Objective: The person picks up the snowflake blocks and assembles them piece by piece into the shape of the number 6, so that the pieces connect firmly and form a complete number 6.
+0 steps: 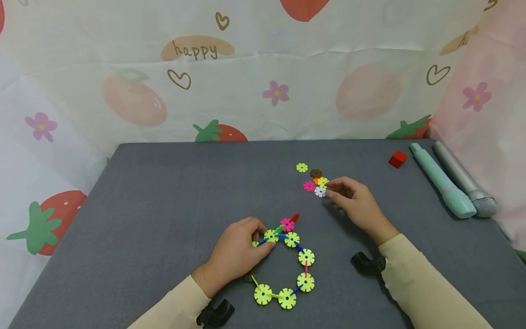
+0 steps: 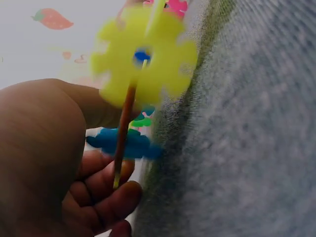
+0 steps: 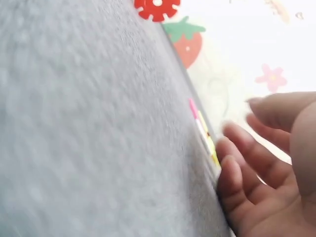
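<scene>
A ring-like chain of slotted snowflake discs (image 1: 306, 257), mostly yellow with blue and pink discs set edge-on as links, lies on the near part of the table. At its upper left, my left hand (image 1: 238, 249) pinches the chain between thumb and index finger. A pink disc (image 1: 287, 224) and a red disc (image 1: 295, 218) stick out from the top. My right hand (image 1: 361, 208) is at the small pile of loose discs, thumb and fingers spread apart beside the white disc (image 1: 320, 192) and the yellow disc (image 1: 323, 182). Pink, brown and orange discs lie against these.
A single yellow disc (image 1: 302, 167) lies just behind the pile. Far right on the grey table (image 1: 185, 192) are a red block (image 1: 397, 159), a teal microphone (image 1: 444, 183) and a silver microphone (image 1: 466, 180). Printed cloth (image 1: 304, 68) hangs behind the table.
</scene>
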A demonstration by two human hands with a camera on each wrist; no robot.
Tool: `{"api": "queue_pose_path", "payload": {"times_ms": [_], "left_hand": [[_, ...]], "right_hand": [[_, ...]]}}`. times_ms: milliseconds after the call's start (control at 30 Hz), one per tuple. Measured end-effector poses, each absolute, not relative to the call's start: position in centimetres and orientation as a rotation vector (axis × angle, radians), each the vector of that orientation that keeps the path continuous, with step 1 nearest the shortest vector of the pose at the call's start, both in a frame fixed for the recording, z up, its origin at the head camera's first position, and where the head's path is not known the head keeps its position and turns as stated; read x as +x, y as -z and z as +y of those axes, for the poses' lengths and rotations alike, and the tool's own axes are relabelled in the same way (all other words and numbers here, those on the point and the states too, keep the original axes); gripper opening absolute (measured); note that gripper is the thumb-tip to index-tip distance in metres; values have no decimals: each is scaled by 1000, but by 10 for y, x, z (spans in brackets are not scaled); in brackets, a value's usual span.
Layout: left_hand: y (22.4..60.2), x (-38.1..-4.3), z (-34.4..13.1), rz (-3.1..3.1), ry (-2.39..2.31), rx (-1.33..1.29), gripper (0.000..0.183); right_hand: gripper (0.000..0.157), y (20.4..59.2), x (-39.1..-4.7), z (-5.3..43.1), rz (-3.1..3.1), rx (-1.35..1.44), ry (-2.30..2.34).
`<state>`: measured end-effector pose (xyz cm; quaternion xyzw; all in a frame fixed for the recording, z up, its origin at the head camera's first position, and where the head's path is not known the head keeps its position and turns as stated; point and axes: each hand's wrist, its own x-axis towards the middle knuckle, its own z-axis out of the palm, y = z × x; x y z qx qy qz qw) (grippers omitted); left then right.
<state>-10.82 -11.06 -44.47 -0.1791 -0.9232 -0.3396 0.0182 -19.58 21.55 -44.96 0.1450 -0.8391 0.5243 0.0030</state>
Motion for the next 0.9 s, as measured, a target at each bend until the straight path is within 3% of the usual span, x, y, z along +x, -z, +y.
{"api": "queue_pose_path", "payload": {"times_ms": [300,500,633,767,900], "left_hand": [[430,-100,-104,-3112,1139,-455,46],[418,-96,-108,-3182,1151,-608,33],[410,-98,-117,-3225,1322,-684,42],[411,-108,-126,-3176,1512,-514,44],[420,-118,-131,-3034,1815,-255,31]], "right_hand": [[35,452,-204,223,-2651,320,-1617],[44,450,-212,223,-2782,282,-1526],[46,449,-222,223,-2821,263,-1497],[47,449,-231,219,-2862,214,-1453],[48,447,-236,211,-2931,182,-1314]]}}
